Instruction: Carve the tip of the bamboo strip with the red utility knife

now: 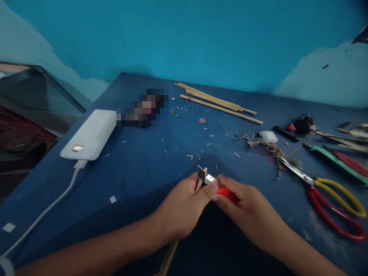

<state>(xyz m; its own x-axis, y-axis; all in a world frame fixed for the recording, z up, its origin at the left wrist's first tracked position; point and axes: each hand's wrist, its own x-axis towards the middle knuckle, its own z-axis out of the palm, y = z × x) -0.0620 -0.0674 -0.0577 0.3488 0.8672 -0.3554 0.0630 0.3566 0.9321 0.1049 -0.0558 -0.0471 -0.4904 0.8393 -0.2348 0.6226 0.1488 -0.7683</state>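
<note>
My left hand [185,207] is closed around a thin wooden stick [170,256], whose lower end slants down toward the bottom edge. The stick's tip pokes up past my fingers, against the blade of a red-handled utility knife [228,194]. My right hand [244,203] grips the knife's handle, with the blade pointing left across the stick. My left thumb lies close to the metal neck of the knife. Several pale shavings [189,157] are scattered on the blue table [138,165] beyond my hands.
Several wooden sticks [221,103] lie at the back. Scissors [313,184] with red and yellow handles, frayed twine [270,147], a white case [268,136] and a green-handled tool [336,163] sit at right. A white power bank [90,134] with a cable [61,203] is at left.
</note>
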